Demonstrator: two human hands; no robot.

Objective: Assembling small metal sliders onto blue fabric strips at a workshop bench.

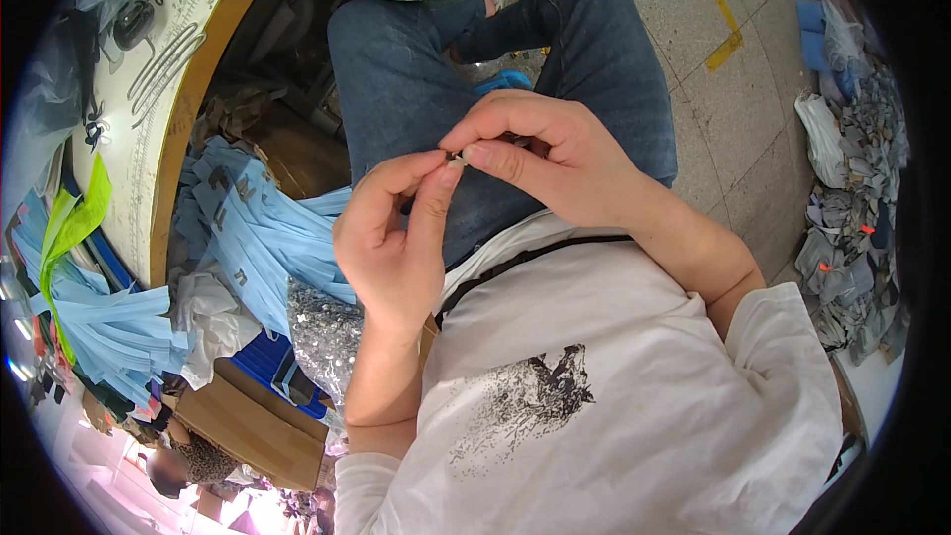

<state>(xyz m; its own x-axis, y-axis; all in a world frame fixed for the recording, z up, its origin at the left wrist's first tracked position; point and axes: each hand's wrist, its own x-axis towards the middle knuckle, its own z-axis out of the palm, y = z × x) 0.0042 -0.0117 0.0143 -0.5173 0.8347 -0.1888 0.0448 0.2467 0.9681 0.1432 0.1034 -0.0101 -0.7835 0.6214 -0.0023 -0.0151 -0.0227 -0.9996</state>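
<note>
Above my lap, the fingertips of my two hands meet at a tiny dark-and-pale piece (457,158), too small to name. My left hand (391,223) pinches it between thumb and forefinger from the left. From the right, thumb and forefinger of my right hand (550,144) close on it as well, and they hide part of it. Just left of my left forearm lies a clear plastic bag (325,342) full of small silvery and dark bits. Beyond it, light-blue fabric strips (243,228) hang in a thick bundle.
A white worktable (149,139) with a worn yellow edge curves along the left, bearing bent wires (163,69). Below it are a blue bin (260,362) and a cardboard box (248,426). Grey fabric pieces (857,208) are heaped at the right. Another person (193,456) appears at lower left.
</note>
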